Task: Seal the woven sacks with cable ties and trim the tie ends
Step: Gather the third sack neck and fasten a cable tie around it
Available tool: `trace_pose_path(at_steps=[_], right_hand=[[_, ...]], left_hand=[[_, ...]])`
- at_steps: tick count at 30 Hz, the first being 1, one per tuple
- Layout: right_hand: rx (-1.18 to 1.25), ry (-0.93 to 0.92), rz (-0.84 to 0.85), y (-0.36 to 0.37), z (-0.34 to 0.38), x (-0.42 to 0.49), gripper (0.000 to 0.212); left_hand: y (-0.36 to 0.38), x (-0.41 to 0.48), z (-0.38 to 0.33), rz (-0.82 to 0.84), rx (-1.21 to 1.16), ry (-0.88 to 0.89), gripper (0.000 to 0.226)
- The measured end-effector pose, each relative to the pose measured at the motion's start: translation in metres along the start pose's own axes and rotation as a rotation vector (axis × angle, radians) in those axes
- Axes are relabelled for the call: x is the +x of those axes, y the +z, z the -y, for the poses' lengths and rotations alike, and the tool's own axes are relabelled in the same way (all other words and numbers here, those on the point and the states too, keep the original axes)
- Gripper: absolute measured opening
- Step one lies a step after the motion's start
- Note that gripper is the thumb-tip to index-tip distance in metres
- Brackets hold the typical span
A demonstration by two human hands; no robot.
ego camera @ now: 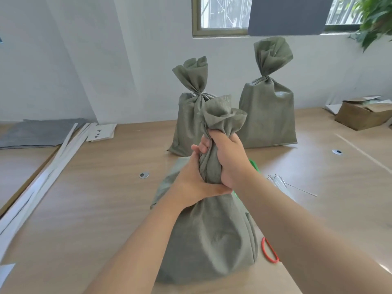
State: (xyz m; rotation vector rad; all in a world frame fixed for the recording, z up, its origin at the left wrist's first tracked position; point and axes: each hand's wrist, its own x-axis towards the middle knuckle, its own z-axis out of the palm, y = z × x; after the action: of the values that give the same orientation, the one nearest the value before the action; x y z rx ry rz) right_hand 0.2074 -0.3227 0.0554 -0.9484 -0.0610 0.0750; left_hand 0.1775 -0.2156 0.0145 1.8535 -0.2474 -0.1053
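Desk-centre: a grey-green woven sack [207,236] stands upright on the desk [95,198], its mouth bunched into a twisted neck [212,166]. Both grips are clamped round that neck. The left grip [197,183] wraps it low, just above the sack's shoulder, and the right grip [229,158] is fisted directly above, touching the left, w/ loose fabric flaring out on top.

Step in hand, by the look of it: gathering and choking the neck, pre-tie. No cable tie shows on this sack.

Next move prob. needs one grip to keep the neck squeezed while the other frees up to fetch a tie. The tie then has to loop under the holding fist and be cinched before the twist relaxes.

A bundle of pale cable ties [277,181] lies at 3 o'clock, near the right forearm. A red-handled tool [272,259], likely the cutter, sits at 5 o'clock beside the sack's base, mostly hidden by the arm. A green item [253,164] peeks out behind the right wrist; can't ID it.

Two more sacks w/ cinched necks stand at 12 [192,122] and 1 o'clock [268,115]; their ties are too small to make out. A cardboard box [360,115] sits at 2 o'clock, and long white strips [42,177] run along at 9 o'clock, well apart.

Nothing blocks the reach to the ties. The main risk seems to be the neck untwisting one-handed.
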Motion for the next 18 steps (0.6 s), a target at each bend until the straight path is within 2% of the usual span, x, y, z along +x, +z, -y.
trace_pose_path(at_steps=[3,7,9,12,15,18], right_hand=[[0.176,0.058,-0.018,-0.002,0.000,0.004,0.035],[0.187,0.094,0.065,-0.016,0.001,0.017,0.034],[0.159,0.111,0.127,-0.026,0.003,0.024,0.029],[0.110,0.105,0.233,-0.047,0.012,0.030,0.009],[0.000,0.082,0.362,-0.076,0.021,0.038,0.030],[-0.115,0.084,0.388,-0.102,0.029,0.049,0.045]], left_hand=[[0.005,0.007,-0.002,-0.093,0.048,-0.013,0.082],[0.013,0.015,-0.005,-0.183,0.115,-0.016,0.057],[0.020,0.019,-0.006,-0.210,0.180,-0.023,0.045],[0.032,0.029,-0.011,-0.260,0.270,-0.064,0.030],[0.046,0.041,-0.015,-0.299,0.258,-0.142,0.005],[0.068,0.051,-0.018,-0.306,0.195,-0.235,0.020]])
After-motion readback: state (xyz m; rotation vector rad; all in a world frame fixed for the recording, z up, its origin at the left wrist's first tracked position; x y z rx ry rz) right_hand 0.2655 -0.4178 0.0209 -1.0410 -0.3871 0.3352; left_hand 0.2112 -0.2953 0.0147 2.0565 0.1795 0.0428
